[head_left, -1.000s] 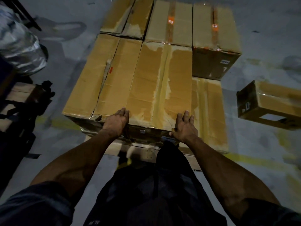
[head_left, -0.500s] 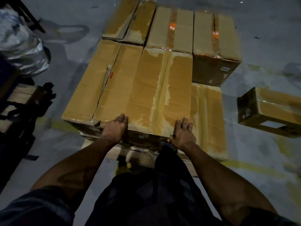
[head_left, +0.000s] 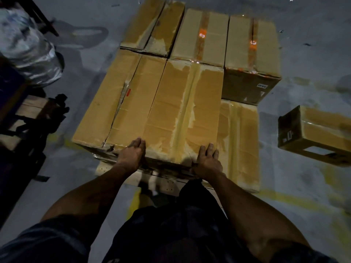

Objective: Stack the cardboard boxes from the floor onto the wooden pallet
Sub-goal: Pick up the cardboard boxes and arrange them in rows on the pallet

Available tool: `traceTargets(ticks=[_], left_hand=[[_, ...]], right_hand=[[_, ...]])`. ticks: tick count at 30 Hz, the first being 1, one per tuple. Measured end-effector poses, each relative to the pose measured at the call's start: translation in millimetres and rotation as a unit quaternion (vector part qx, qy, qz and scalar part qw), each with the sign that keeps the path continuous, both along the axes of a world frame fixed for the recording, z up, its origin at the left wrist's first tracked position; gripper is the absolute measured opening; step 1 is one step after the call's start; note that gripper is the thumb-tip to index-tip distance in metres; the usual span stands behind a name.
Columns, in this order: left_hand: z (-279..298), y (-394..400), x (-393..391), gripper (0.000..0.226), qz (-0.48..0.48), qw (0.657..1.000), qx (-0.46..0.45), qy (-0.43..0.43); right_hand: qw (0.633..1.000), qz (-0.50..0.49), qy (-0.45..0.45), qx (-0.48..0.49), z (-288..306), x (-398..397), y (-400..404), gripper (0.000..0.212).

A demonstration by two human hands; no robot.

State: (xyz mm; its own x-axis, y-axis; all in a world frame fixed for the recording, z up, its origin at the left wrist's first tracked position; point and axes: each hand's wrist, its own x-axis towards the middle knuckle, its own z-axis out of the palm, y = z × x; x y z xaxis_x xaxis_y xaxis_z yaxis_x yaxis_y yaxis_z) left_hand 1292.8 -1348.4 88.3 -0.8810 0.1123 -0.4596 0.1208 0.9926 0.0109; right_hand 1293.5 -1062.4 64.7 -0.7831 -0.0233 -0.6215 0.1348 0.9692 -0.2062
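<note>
Several brown cardboard boxes lie packed together on a wooden pallet point(head_left: 167, 184), whose pale front edge shows below them. The long taped box point(head_left: 182, 111) nearest me sits on top of the stack. My left hand point(head_left: 133, 155) grips its near left corner and my right hand point(head_left: 208, 162) grips its near right corner, fingers on top. A lower box point(head_left: 240, 145) lies to its right, and a box with orange tape point(head_left: 252, 54) stands behind that. One more cardboard box point(head_left: 319, 135) rests alone on the grey floor at the right.
A wooden bench or second pallet point(head_left: 28, 112) with dark straps stands at the left. Behind it is a plastic-wrapped bundle point(head_left: 28, 46). Yellow floor lines point(head_left: 296, 202) run under the pallet. Bare floor surrounds the stack on the right.
The long taped box has slid a little away from me along the stack, and both hands moved forward with it.
</note>
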Motion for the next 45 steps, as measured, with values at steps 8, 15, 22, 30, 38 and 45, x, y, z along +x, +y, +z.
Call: traceTargets(ticks=[8, 15, 22, 30, 38, 45], left_hand=[[14, 12, -21, 0.032, 0.094, 0.987, 0.073, -0.108], [40, 32, 2, 0.031, 0.055, 0.989, 0.104, -0.09], [53, 57, 42, 0.03, -0.029, 0.991, 0.122, -0.048], [56, 119, 73, 0.043, -0.112, 0.976, 0.173, -0.068], [58, 262, 86, 0.05, -0.17, 0.967, 0.177, -0.074], [43, 439, 99, 0.055, -0.199, 0.964, 0.16, -0.074]], right_hand=[[0.997, -0.035, -0.014, -0.074, 35, 1, 16, 0.054], [0.98, -0.176, 0.0, -0.098, 70, 54, 18, 0.054], [0.942, -0.318, 0.06, -0.089, 84, 138, 23, 0.069], [0.896, -0.424, 0.11, -0.065, 94, 223, 60, 0.06], [0.857, -0.496, 0.125, -0.06, 84, 276, 161, 0.069], [0.856, -0.494, 0.142, -0.059, 65, 300, 325, 0.069]])
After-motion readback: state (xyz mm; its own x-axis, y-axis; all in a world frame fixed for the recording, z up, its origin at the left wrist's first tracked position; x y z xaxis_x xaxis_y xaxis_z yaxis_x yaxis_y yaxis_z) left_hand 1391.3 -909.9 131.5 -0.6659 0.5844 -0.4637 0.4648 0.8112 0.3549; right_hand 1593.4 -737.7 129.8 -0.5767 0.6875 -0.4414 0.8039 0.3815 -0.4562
